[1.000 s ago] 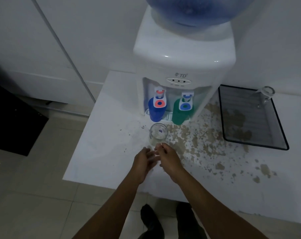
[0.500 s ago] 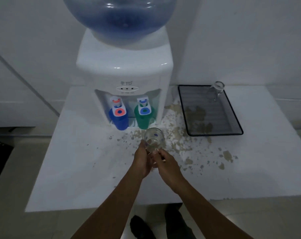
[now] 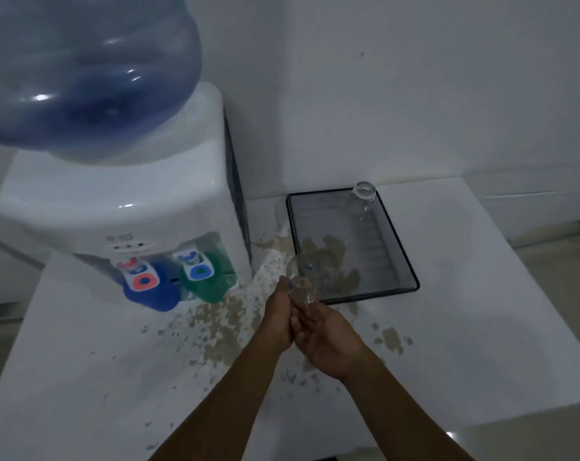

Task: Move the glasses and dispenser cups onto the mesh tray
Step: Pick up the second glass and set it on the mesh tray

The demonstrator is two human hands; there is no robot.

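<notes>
White counter [image 3: 448, 327]: both hands [image 3: 302, 314] grasp a glass [image 3: 300, 277] (blurred); mesh tray [image 3: 411, 274] holds another glass [image 3: 364, 194].

Drinks corner of a home or small office pantry, as shown by a tabletop water dispenser [image 3: 122, 207] bearing an inverted blue bottle [image 3: 82, 71], a blue cup [image 3: 155, 294] and a green cup [image 3: 212, 281] under its taps, on a worn white counter [image 3: 481, 327] against plain white walls [image 3: 415, 94].

Mesh tray [image 3: 405, 261] sits right of water dispenser [image 3: 122, 201].
</notes>
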